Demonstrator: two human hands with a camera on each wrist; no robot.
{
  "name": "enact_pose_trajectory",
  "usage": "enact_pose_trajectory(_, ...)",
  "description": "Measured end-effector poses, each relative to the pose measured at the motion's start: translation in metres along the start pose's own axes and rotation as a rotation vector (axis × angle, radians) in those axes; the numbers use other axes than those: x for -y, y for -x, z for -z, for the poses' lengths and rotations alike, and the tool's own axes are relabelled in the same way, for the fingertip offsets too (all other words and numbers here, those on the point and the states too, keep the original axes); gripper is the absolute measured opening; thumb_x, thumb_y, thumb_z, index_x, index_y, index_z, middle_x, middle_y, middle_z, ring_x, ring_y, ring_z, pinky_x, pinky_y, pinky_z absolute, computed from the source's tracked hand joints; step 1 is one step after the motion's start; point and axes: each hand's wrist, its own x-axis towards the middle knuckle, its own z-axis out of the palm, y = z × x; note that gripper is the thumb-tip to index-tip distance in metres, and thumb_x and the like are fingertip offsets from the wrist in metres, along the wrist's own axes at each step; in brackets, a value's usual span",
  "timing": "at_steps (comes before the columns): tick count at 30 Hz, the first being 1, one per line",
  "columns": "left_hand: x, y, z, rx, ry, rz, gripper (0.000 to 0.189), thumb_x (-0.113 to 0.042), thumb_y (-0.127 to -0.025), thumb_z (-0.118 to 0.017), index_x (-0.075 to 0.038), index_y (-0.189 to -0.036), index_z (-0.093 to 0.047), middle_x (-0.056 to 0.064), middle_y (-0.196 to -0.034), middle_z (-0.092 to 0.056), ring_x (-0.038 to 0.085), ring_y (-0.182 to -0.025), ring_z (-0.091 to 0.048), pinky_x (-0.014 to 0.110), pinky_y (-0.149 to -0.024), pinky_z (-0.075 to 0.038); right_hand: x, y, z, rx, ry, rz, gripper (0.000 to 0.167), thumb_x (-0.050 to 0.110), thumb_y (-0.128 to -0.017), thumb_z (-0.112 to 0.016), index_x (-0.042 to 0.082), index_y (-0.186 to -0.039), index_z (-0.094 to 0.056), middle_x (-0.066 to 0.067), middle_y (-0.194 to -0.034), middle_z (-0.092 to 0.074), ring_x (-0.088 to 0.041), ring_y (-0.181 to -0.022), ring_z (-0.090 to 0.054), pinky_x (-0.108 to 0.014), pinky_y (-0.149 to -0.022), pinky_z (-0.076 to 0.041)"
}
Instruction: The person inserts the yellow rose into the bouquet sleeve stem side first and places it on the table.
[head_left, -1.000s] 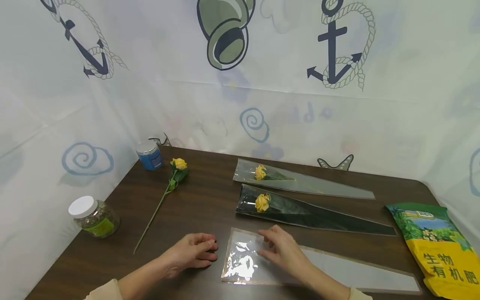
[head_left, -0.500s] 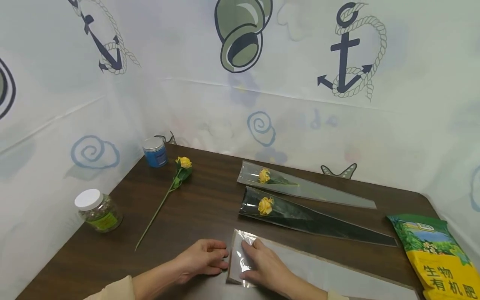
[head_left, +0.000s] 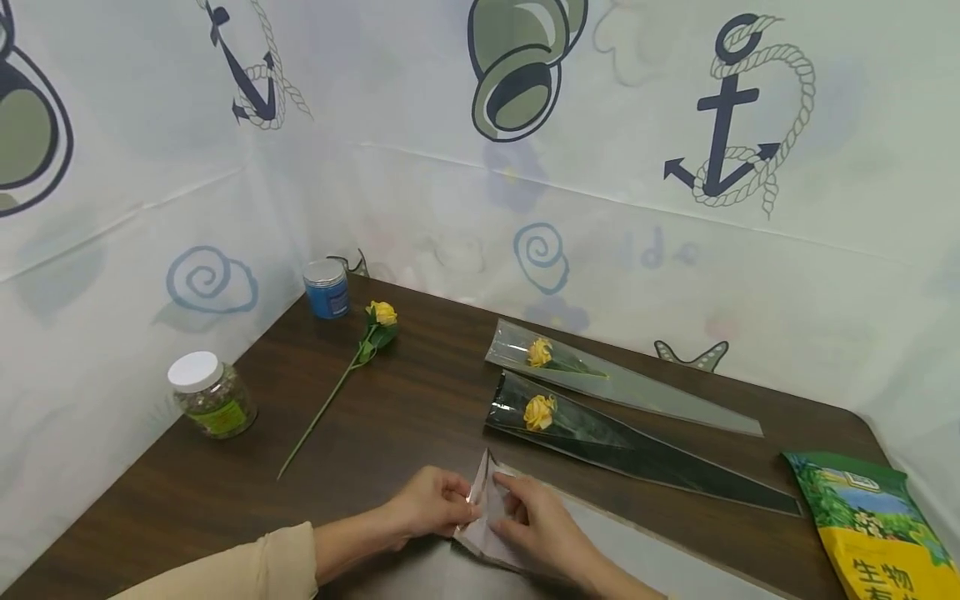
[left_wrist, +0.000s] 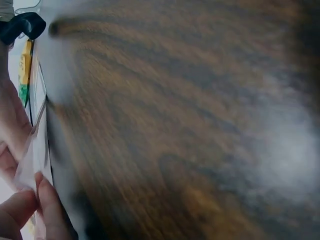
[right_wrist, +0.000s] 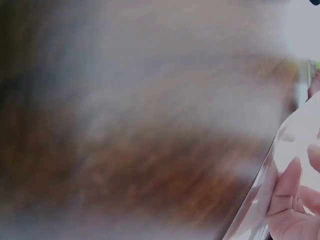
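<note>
The left hand (head_left: 435, 504) pinches the raised wide end of the pale sleeve (head_left: 645, 542), which lies along the table's (head_left: 420, 400) near edge. On the right hand (head_left: 540, 525), finger and thumb stand apart against that end; whether they grip it, I cannot tell. A light pinch on one layer only would probably part the sides without creasing. Towards the far edge, the grey sleeve (head_left: 660, 395) holds one yellow rose (head_left: 539, 352), the black sleeve (head_left: 675, 471) another. By the left edge, a white-lidded jar (head_left: 221, 408) contains greenish bits.
</note>
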Motion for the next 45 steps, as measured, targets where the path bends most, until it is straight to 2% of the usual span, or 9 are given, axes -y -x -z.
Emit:
enact_pose_trajectory(5,-0.004,-0.008,-0.004,-0.037,-0.095,-0.089,0.018,-0.009,-0.078,-0.075,0.002,-0.090,-0.067,0.001,-0.067,-0.066,0.003,-0.055,-0.054,0.017,-0.049,-0.045,0.002,-0.008,0.002,-0.048,-0.280,-0.229,0.031,0.018,-0.092,-0.061,-0.003,-0.114,-0.057,-0.004,-0.072,-0.059,-0.005,-0.050,-0.053,-0.022,-0.043,-0.046)
enact_pose_trajectory(8,-0.006,-0.013,-0.006,-0.061,-0.176,-0.151,0.022,-0.014,-0.076,-0.076,-0.001,-0.092,-0.068,0.000,-0.065,-0.066,0.002,-0.051,-0.052,0.018,-0.047,-0.042,0.004,-0.014,0.003,-0.098,-0.351,-0.317,0.031,0.025,-0.091,-0.063,-0.002,-0.105,-0.056,-0.004,-0.067,-0.060,-0.008,-0.048,-0.055,-0.024,-0.043,-0.049)
enact_pose_trajectory(10,-0.008,-0.015,-0.006,-0.067,-0.192,-0.182,0.027,-0.017,-0.077,-0.076,0.000,-0.097,-0.068,0.001,-0.066,-0.066,0.003,-0.051,-0.053,0.019,-0.047,-0.042,0.005,-0.017,0.004,-0.121,-0.370,-0.343,0.030,0.025,-0.090,-0.064,-0.002,-0.101,-0.055,-0.004,-0.065,-0.059,-0.009,-0.048,-0.056,-0.025,-0.044,-0.050)
enact_pose_trajectory(15,-0.009,-0.015,-0.004,-0.045,-0.094,-0.160,0.038,-0.019,-0.085,-0.069,0.007,-0.112,-0.061,0.003,-0.070,-0.066,0.007,-0.056,-0.058,0.024,-0.052,-0.053,0.003,-0.019,0.005,-0.136,-0.396,-0.334,0.022,0.014,-0.091,-0.062,-0.005,-0.102,-0.059,-0.009,-0.070,-0.064,-0.010,-0.052,-0.058,-0.026,-0.048,-0.053)
enact_pose_trajectory(19,-0.011,-0.015,-0.002,-0.057,-0.046,-0.134,0.036,-0.016,-0.089,-0.065,0.007,-0.115,-0.060,0.003,-0.073,-0.066,0.008,-0.057,-0.060,0.027,-0.055,-0.055,0.002,-0.018,0.005,-0.138,-0.379,-0.309,0.018,0.005,-0.090,-0.060,-0.006,-0.103,-0.063,-0.012,-0.074,-0.066,-0.010,-0.054,-0.057,-0.025,-0.049,-0.052)
enact_pose_trajectory(25,-0.013,-0.022,0.000,-0.106,-0.107,-0.133,0.026,-0.006,-0.083,-0.062,0.004,-0.108,-0.064,0.003,-0.069,-0.066,0.007,-0.052,-0.057,0.026,-0.051,-0.054,0.004,-0.015,0.005,-0.163,-0.401,-0.307,0.019,0.002,-0.088,-0.060,-0.009,-0.104,-0.064,-0.016,-0.076,-0.068,-0.011,-0.057,-0.062,-0.023,-0.051,-0.053)
enact_pose_trajectory(32,-0.011,-0.028,0.005,-0.164,-0.163,-0.114,0.025,0.003,-0.074,-0.057,0.001,-0.097,-0.066,-0.001,-0.063,-0.060,0.007,-0.049,-0.055,0.025,-0.048,-0.052,0.009,-0.011,0.005,-0.256,-0.475,-0.288,0.018,-0.005,-0.084,-0.062,-0.012,-0.100,-0.061,-0.024,-0.078,-0.067,-0.012,-0.056,-0.064,-0.025,-0.055,-0.055)
enact_pose_trajectory(40,-0.009,-0.030,0.012,-0.185,-0.154,-0.090,0.015,-0.001,-0.076,-0.060,0.001,-0.090,-0.067,0.001,-0.064,-0.064,0.008,-0.049,-0.057,0.025,-0.048,-0.052,0.012,-0.008,0.009,-0.312,-0.507,-0.302,0.020,-0.004,-0.085,-0.063,-0.010,-0.105,-0.061,-0.023,-0.079,-0.067,-0.014,-0.058,-0.066,-0.028,-0.058,-0.056)
enact_pose_trajectory(45,-0.011,-0.030,0.012,-0.185,-0.237,-0.128,0.010,-0.011,-0.077,-0.071,-0.003,-0.081,-0.068,-0.002,-0.064,-0.064,0.005,-0.048,-0.054,0.022,-0.047,-0.050,0.015,-0.007,0.009,-0.299,-0.534,-0.293,0.024,-0.004,-0.086,-0.063,-0.011,-0.109,-0.061,-0.021,-0.079,-0.066,-0.013,-0.059,-0.066,-0.029,-0.061,-0.057)
